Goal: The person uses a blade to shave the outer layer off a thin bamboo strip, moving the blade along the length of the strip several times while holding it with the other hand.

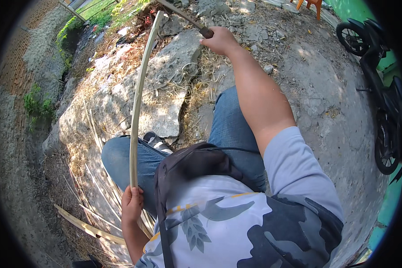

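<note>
While the person sits on broken concrete with knees drawn up, the left hand (132,203) is closed near the body, its fingers wrapped around the lower end of a long pale bamboo strip (138,96). That strip rises in a slight curve past the left knee toward the rubble ahead. Farther out, the right hand (219,41) is stretched forward, fingers curled tight on the dark handle of a blade (188,20). Split strips (87,227) lie on the ground at left; a motorcycle (379,89) stands at right.
</note>
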Demonstrator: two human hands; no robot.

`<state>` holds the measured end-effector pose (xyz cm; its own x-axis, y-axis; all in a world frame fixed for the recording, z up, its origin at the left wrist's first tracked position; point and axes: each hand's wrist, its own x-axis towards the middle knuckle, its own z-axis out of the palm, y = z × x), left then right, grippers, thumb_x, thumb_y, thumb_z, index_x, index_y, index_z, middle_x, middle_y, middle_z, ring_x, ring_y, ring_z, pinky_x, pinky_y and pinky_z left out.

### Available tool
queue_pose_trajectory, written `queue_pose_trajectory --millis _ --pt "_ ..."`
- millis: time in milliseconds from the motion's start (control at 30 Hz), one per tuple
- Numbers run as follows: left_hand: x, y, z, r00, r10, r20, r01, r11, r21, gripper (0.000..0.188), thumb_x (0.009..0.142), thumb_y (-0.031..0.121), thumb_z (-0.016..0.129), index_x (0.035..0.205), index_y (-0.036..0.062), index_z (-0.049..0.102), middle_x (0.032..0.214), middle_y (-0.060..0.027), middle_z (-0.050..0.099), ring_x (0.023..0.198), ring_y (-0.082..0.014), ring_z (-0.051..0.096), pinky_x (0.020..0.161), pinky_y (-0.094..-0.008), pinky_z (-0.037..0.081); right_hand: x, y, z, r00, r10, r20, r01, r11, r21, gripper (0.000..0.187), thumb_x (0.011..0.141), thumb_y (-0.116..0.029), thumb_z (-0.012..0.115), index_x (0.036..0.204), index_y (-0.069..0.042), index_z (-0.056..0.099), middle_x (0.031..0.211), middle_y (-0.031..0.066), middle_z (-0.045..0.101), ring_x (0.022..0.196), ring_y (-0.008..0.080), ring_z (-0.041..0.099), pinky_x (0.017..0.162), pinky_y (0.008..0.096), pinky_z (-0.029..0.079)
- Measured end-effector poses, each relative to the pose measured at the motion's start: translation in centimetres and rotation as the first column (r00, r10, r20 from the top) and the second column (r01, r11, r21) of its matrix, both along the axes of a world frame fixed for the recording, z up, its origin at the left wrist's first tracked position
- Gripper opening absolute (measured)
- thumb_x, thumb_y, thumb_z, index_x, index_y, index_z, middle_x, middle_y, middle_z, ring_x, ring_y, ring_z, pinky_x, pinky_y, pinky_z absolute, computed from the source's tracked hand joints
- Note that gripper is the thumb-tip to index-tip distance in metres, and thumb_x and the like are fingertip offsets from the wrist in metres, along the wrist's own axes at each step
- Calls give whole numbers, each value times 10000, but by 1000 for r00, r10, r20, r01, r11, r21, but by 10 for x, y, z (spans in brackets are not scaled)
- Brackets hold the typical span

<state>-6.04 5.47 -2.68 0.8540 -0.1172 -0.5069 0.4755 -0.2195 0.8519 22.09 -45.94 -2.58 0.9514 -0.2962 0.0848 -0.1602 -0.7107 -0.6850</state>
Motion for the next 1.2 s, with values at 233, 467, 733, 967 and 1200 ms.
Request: queue_pose_trajectory --millis 233,467,733,967,1200 --pt "-3 1 -3 1000 -14 19 14 1000 20 290 1093 358 469 971 107 550 637 82 377 489 -20 299 430 -209 235 -4 20 3 949 285 133 -245 936 -254 422 791 -399 781 1103 -120 729 972 125 728 927 309 701 822 437 540" --pt "-2 -1 -3 999 -17 31 16 999 38 298 1091 370 471 978 106 552 624 72 381 484 -22 295 427 -211 234 -17 54 29 931 363 -21 -332 824 -460 310 800 -331 747 1081 -202 737 992 96 736 973 314 703 829 477 564" --pt "0 -5 5 1000 6 -25 -5 999 31 295 1096 325 476 979 67 558 613 56 397 514 -39 342 468 -217 275 -23 60 29 915 393 -97 -391 797 -460 235 769 -213 681 999 -225 728 1013 58 734 996 290 702 840 472 564" --pt "-7 -4 1 1000 5 21 -7 997 77 291 1099 310 467 991 58 565 625 58 411 529 -40 353 479 -220 289 -21 59 27 926 364 -103 -370 810 -455 250 789 -295 728 1027 -221 725 978 75 731 966 305 702 803 468 565" --pt "-19 -11 9 991 -45 130 25 988 154 276 1102 274 460 1042 35 586 654 64 422 561 -35 369 505 -221 309 -23 56 29 915 404 1 -371 841 -395 285 831 -376 744 1027 -173 713 954 98 721 965 315 693 805 470 545"
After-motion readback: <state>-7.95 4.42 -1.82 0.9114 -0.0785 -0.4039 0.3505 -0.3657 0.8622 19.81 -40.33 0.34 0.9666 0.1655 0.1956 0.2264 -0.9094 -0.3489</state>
